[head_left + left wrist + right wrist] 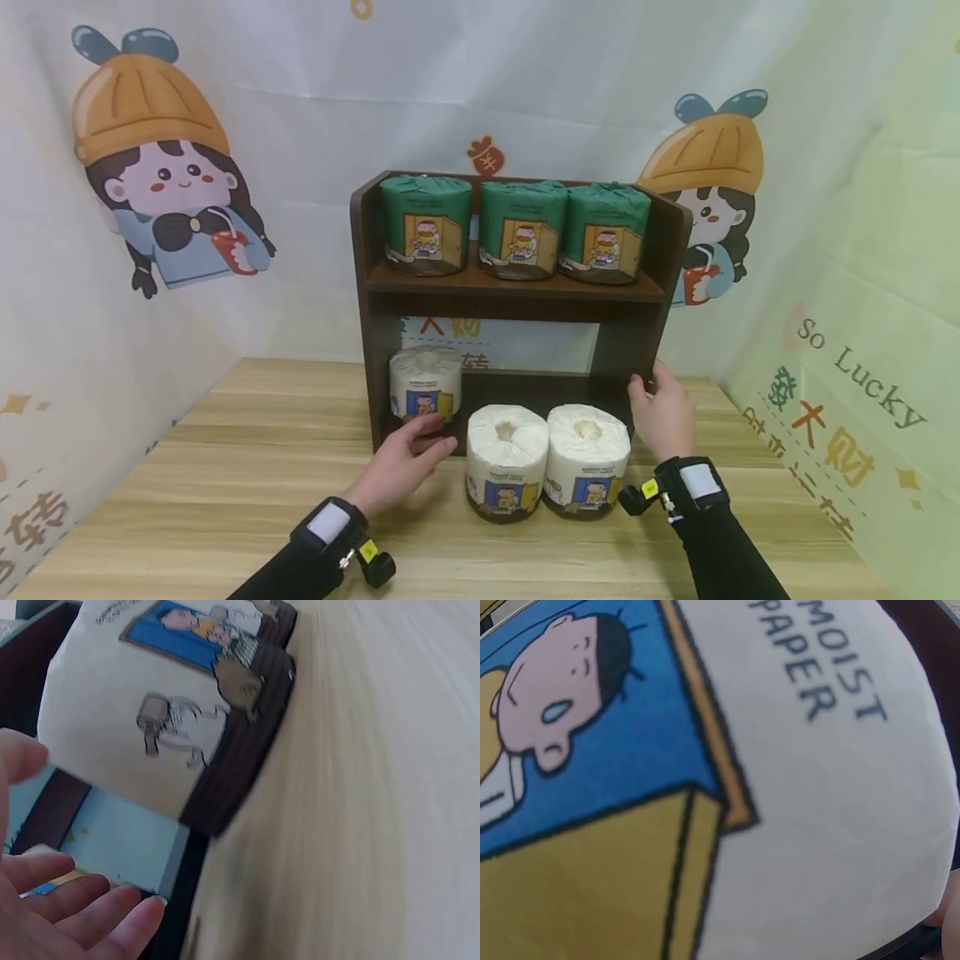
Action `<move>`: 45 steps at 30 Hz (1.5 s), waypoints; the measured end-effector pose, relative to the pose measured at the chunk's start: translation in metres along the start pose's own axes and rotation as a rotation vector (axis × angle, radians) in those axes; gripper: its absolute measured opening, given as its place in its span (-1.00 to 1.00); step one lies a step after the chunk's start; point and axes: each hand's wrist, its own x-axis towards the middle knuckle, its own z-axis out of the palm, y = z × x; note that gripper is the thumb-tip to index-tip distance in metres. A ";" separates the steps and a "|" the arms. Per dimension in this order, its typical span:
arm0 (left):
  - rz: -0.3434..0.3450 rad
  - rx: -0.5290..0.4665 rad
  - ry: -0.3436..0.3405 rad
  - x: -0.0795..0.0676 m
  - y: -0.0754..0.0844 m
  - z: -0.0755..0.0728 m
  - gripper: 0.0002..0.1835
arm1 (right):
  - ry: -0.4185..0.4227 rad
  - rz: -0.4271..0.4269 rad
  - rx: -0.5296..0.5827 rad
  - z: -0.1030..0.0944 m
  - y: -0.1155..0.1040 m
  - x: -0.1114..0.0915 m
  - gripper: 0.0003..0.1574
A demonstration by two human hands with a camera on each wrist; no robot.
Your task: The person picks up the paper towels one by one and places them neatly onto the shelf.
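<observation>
A dark brown two-tier shelf (517, 307) stands on the table. My left hand (405, 464) is held in front of its lower left part with loosely spread fingers and nothing in them. Behind that hand, a white wrapped toilet paper roll (425, 375) sits on the lower tier. Two more white rolls, the left one (507, 458) and the right one (587, 454), stand side by side on the table before the shelf. My right hand (665, 417) grips the shelf's right side panel between thumb and fingers; in the right wrist view the right roll (817, 825) hides most of it.
Three green wrapped rolls, left (426, 225), middle (522, 229) and right (606, 233), line the upper tier. The wooden table (225, 483) extends to both sides. A printed cloth (315, 125) hangs behind and beside it.
</observation>
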 end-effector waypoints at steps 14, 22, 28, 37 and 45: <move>0.007 -0.045 -0.145 0.008 0.018 0.038 0.24 | -0.013 0.002 0.008 0.001 -0.002 -0.002 -0.62; 0.153 -0.123 -0.258 0.001 0.018 0.044 0.28 | -0.008 -0.013 0.012 0.000 -0.002 0.000 -0.62; 0.168 -0.118 -0.245 0.001 0.015 0.046 0.21 | -0.005 -0.010 0.012 -0.001 -0.001 -0.001 -0.63; 0.128 -0.066 -0.205 -0.009 0.037 0.043 0.09 | -0.009 0.000 0.005 -0.001 -0.001 -0.001 -0.61; 0.118 -0.021 -0.173 -0.011 0.039 0.043 0.07 | -0.014 0.005 0.011 -0.002 -0.003 -0.001 -0.60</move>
